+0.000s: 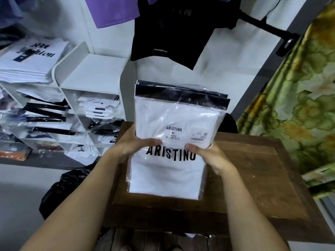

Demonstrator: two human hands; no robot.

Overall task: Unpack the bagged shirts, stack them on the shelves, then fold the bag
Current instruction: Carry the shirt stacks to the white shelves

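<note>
Shirts: packets (178, 122) you hold above the wooden table (253, 165).
Left hand (132, 144): fingers clamp the left edge — thumb on top.
Right hand (204, 153): same grip, right edge.

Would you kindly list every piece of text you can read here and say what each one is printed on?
"ARISTINO": large black print on the lower packaged shirt.
"ARISTINO" and "XL": label on the upper packaged shirt.
Barcode sticker on that pack: too small to read.
"HN" and a partly covered word: upside down on the white folded stack.
Small print on the hanging black shirt: blurred, unreadable.
</note>
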